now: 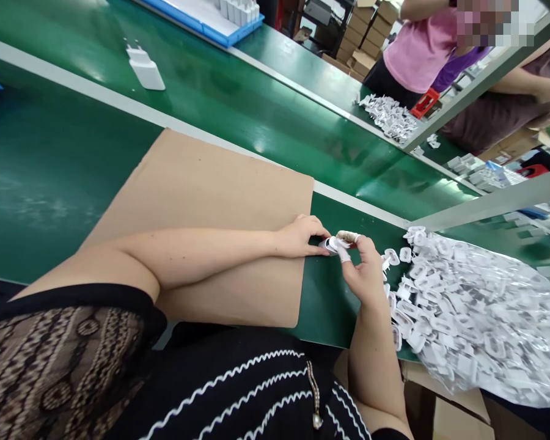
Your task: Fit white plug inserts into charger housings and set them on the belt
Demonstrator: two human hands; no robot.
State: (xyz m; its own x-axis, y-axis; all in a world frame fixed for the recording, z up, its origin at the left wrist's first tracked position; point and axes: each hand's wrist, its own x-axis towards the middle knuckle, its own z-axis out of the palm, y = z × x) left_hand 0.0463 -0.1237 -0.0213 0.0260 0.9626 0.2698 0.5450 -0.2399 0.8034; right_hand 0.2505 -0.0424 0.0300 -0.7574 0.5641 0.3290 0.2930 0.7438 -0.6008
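- both hands, left hand (pixel 301 237) and right hand (pixel 364 274), grip closed on one small white part (pixel 333 245) above the green worktop (pixel 50 177).
- just right: a heap of white parts (pixel 467 311) on clear plastic, too many to count.
- left: one cardboard sheet (pixel 211 189).
- far left: one white charger (pixel 144 68).

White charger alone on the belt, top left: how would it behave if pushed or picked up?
The white charger looks like a rigid plastic block, so probably stiff and light. It lies flat on the glossy green belt, so it would likely slide rather than roll. Its thin prongs stick out at one end and may snag.
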